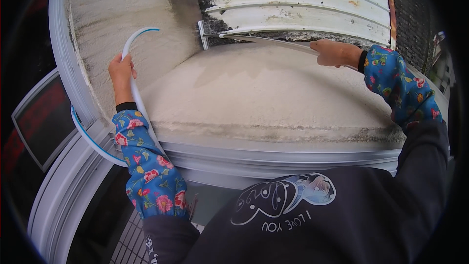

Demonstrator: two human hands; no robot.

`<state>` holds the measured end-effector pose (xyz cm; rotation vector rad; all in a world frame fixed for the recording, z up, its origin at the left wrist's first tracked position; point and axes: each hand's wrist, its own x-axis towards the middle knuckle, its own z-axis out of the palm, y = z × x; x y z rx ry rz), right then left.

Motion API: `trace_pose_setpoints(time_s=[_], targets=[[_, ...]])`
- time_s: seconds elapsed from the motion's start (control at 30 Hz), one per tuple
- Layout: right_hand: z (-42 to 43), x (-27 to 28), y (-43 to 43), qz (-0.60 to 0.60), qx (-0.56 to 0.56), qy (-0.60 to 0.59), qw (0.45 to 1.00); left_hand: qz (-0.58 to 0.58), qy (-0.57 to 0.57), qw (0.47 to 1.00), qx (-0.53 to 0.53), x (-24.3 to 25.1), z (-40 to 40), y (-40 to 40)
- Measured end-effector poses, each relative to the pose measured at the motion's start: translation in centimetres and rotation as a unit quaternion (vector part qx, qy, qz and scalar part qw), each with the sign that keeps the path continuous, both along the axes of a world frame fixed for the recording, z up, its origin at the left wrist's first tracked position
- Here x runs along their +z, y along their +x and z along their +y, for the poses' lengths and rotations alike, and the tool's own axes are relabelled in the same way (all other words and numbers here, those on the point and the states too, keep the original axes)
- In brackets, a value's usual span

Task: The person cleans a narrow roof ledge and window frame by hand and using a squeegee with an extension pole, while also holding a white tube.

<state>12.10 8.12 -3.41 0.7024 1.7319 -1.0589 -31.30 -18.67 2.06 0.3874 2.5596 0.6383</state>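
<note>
My left hand point(122, 71) grips a white hose point(129, 46) with a blue stripe, whose free end curves over the ledge to the right. The hose passes along my forearm and loops over the window frame at the left. In my right hand point(335, 53) is the metal pole point(271, 41) of a long-handled brush or squeegee. Its narrow white head point(203, 35) lies near the inner corner of the concrete ledge point(256, 91), beside a black-stained edge. A damp, darker patch spreads over the concrete below the pole.
White ribbed metal sheeting point(293, 3) with rust spots rises beyond the ledge. Grey metal window tracks point(278, 156) run between me and the ledge and curve up the left side. An open window pane point(44, 121) stands at far left. Dark, weathered roofing point(408, 18) lies at right.
</note>
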Motion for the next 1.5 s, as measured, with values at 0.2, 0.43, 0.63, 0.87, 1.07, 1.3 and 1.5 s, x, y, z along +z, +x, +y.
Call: trace_pose_setpoints(time_s=[0.2,0.43,0.63,0.87,1.07,1.3,1.5], targets=[[0.5,-1.4,0.3,-0.033,0.018,0.001,0.999,-0.001,-0.016,1.000,-0.006,-0.6,0.5,0.3],[-2.9,-12.5,-5.1,-0.001,0.016,0.014,1.000,-0.026,-0.021,0.999,0.000,-1.9,-0.3,0.0],[1.5,-0.8,-1.5,-0.027,0.038,0.024,0.999,-0.022,0.004,1.000,0.009,-3.1,-0.8,-0.5],[0.6,-5.1,-2.2,-0.048,0.035,0.013,0.998,-0.016,-0.008,1.000,0.002,-1.4,0.3,-0.4],[-2.1,-11.1,-3.3,-0.007,-0.001,0.017,1.000,-0.020,-0.015,1.000,-0.002,-1.5,-0.2,-0.1],[2.0,3.2,-1.5,-0.049,0.050,0.036,0.997,-0.018,-0.012,1.000,0.002,-2.0,-0.9,-1.0],[4.3,6.8,-1.8,-0.065,0.079,0.099,0.990,-0.011,-0.004,1.000,0.005,-1.2,0.0,-0.6]])
